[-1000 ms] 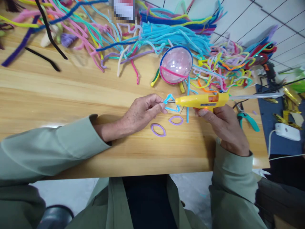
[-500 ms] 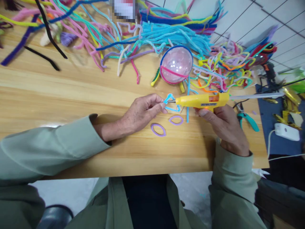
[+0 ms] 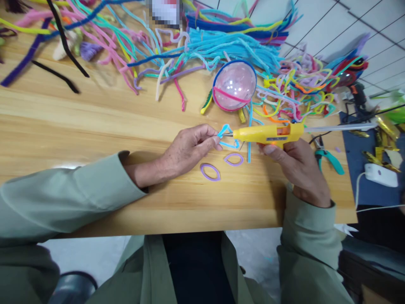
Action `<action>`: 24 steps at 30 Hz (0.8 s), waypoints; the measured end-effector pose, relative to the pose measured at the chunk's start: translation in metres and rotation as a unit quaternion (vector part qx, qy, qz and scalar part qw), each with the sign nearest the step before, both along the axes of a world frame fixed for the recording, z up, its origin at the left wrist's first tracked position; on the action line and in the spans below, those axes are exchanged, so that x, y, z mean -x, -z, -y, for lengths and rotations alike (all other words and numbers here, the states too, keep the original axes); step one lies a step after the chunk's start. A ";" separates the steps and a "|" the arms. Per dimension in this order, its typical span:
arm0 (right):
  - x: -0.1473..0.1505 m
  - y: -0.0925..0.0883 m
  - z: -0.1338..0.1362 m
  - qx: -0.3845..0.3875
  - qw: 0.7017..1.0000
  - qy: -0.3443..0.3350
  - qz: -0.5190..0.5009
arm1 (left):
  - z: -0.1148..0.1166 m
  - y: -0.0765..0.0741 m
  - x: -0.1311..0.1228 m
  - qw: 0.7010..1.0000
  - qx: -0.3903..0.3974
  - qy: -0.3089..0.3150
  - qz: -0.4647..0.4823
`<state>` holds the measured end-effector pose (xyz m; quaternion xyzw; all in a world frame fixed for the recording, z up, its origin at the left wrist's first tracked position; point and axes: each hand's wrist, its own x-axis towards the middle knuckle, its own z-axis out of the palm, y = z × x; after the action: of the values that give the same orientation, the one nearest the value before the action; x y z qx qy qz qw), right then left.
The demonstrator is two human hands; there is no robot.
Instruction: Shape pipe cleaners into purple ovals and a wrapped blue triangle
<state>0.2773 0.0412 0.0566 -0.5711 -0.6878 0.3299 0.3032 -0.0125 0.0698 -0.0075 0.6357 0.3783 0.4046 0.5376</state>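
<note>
My left hand (image 3: 186, 150) rests on the wooden table (image 3: 95, 126) and pinches a small bent light-blue pipe cleaner loop (image 3: 225, 130). My right hand (image 3: 297, 166) grips a yellow glue gun (image 3: 268, 133) lying level, its nozzle touching the blue loop. A clear glue stick pokes out of the gun's back toward the right. Two purple leaf-shaped pipe cleaner loops (image 3: 210, 172) lie on the table just below my hands.
A clear plastic half-sphere with a blue and pink rim (image 3: 234, 85) sits behind the gun. Piles of coloured pipe cleaners (image 3: 221, 46) cover the table's far side. Teal-handled pliers (image 3: 329, 158) and a white power adapter (image 3: 381, 175) lie at the right.
</note>
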 end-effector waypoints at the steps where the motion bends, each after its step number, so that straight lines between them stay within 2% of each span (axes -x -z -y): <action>1: 0.000 0.000 0.000 0.000 1.000 0.001 0.001 | 0.000 0.000 0.000 1.000 0.000 0.000 0.002; 15: -0.001 0.002 -0.001 -0.002 1.000 -0.013 -0.017 | 0.000 -0.001 0.000 1.000 -0.009 0.003 -0.007; 24: 0.000 0.000 0.001 0.002 1.000 0.003 0.005 | 0.000 0.000 0.000 1.000 -0.010 0.002 -0.004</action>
<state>0.2776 0.0402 0.0564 -0.5751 -0.6871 0.3279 0.2993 -0.0126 0.0699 -0.0076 0.6432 0.3752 0.4053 0.5304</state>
